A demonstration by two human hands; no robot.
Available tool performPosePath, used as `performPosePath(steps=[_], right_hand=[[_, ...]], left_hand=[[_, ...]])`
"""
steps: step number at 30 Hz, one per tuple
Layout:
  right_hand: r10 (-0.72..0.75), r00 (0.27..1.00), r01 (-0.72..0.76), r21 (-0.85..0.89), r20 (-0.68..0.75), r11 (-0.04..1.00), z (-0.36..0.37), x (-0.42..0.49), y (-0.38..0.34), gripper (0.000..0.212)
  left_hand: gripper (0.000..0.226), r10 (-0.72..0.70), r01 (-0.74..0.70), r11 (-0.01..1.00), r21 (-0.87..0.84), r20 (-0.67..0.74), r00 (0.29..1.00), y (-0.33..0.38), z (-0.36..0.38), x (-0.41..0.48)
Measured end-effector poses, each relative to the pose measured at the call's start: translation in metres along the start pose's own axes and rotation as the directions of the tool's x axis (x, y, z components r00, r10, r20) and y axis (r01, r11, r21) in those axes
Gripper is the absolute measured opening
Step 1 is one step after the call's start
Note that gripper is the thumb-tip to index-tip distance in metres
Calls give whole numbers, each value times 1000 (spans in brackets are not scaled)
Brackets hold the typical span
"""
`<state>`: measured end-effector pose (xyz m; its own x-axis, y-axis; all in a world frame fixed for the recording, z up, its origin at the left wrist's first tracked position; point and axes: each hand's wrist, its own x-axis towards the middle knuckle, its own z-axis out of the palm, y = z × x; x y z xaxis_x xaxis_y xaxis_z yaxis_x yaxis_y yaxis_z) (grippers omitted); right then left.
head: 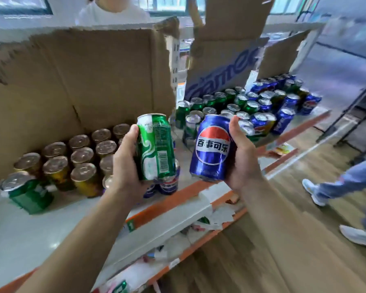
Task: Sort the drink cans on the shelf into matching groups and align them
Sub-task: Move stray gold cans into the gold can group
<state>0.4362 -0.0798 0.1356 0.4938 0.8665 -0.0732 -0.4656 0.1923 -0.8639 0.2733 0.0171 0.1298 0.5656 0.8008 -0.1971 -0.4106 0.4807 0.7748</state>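
grips [126, 166] around green can [154, 146], blue can [211, 146]

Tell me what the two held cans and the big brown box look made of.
The green can looks like thin metal: glossy print, silvery rim. The blue can likewise, its side shiny. The box seems matte brown cardboard, its edge torn ragged.

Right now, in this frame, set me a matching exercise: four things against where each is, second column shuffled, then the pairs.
Things:
1 green can
2 blue can
3 gold-lidded cans
4 mixed green and blue cans

Places:
A in rows on the left of the shelf
B gripped by the right hand
C crowded at the shelf's far right
D gripped by the left hand

Pairs: 1-D, 2-B, 3-A, 4-C.
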Motion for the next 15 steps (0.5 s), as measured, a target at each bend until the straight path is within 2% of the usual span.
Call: performPosePath(steps=[2,6,11,13,15], right_hand=[[1,995,2,29,-101,1000,-39,-10,-23,53],[-38,977,45,29,-208,999,-112,-28,-64,52],[-74,957,78,4,-279,997,-194,-51,-107,53],[-65,953,61,-21,-295,998,-221,-61,-122,50],[-81,950,68,-53,-303,996,-244,-67,-135,47]], left_hand=[[51,-94,94,996,8,57,994,-28,39,5],[40,-248,236,967,93,139,959,-81,113,11],[68,-256,214,949,233,167,952,-143,182,20],[65,-280,231,941,249,187,942,-162,207,20],[53,-285,241,944,227,189,940,-177,229,21]])
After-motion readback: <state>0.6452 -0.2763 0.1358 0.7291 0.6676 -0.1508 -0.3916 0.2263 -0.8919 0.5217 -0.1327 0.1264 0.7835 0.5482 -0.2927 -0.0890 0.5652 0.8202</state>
